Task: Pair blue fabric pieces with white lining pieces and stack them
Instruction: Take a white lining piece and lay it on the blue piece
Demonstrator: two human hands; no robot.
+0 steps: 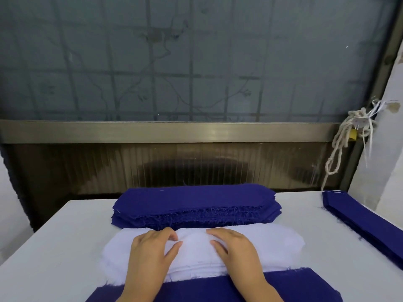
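Note:
A thick stack of blue fabric pieces (pixel 196 205) lies at the far middle of the white table (pixel 54 247). In front of it sits a pile of white lining pieces (pixel 272 245). My left hand (pixel 152 251) and my right hand (pixel 233 247) both rest on top of the white pile, fingers bent at its far edge, where the top lining bulges up between them. Whether either hand pinches the lining cannot be told. A blue fabric piece (pixel 196 288) lies nearest to me, under my wrists.
Another stack of long blue pieces (pixel 366 223) lies along the table's right edge. A frosted window with a metal sill (pixel 174 131) stands behind the table. A knotted rope (pixel 349 136) hangs at the right by a white wall.

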